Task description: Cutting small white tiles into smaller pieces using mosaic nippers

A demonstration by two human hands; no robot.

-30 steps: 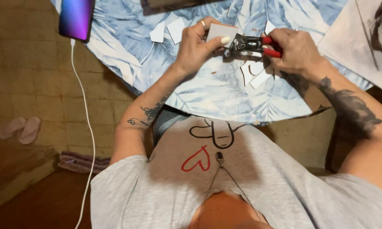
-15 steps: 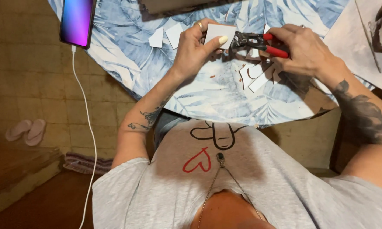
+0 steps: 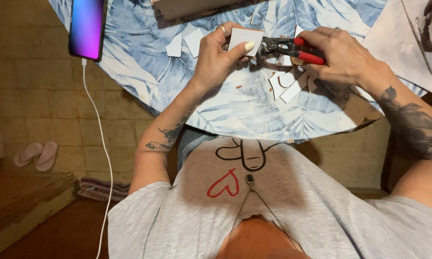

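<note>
Gripping a small white tile point(image 3: 245, 39) over the table point(image 3: 235, 110), my left hand point(image 3: 218, 52) is steadying it; my right hand point(image 3: 343, 55), clamped on red-handled nippers point(image 3: 290, 48), is now biting the tile's edge rather than approaching.

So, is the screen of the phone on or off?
On. The phone lies face up on the table, its screen glowing blue to purple, with a white cable plugged in.

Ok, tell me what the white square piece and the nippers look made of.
White square piece: probably glazed ceramic tile, going by its flat, smooth face and the rigid white offcuts below. Nippers: dark metal head, handles coated in glossy red, likely plastic or rubber.
</note>
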